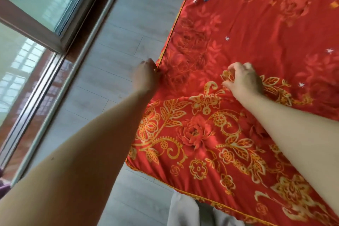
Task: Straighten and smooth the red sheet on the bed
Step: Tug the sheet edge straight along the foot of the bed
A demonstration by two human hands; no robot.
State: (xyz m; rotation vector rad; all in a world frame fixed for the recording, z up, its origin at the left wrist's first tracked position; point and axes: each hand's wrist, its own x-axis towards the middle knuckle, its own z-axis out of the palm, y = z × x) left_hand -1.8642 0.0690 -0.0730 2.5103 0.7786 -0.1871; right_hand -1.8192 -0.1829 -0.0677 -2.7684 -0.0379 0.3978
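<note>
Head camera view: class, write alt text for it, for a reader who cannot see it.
A person's two bare hands grip a red sheet with gold flowers on a bed: the left hand pinches its piped edge at the bed's side, the right hand bunches fabric further in. Grey wood floor and a window lie to the left.

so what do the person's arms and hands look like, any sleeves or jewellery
Both forearms are bare right up to the bottom of the frame: no sleeves show. The left hand and right hand carry no gloves, and no watch, bracelet or ring is visible, though the picture is slightly blurred, so a thin ring could be missed. A small dark spot sits on the left forearm.
</note>
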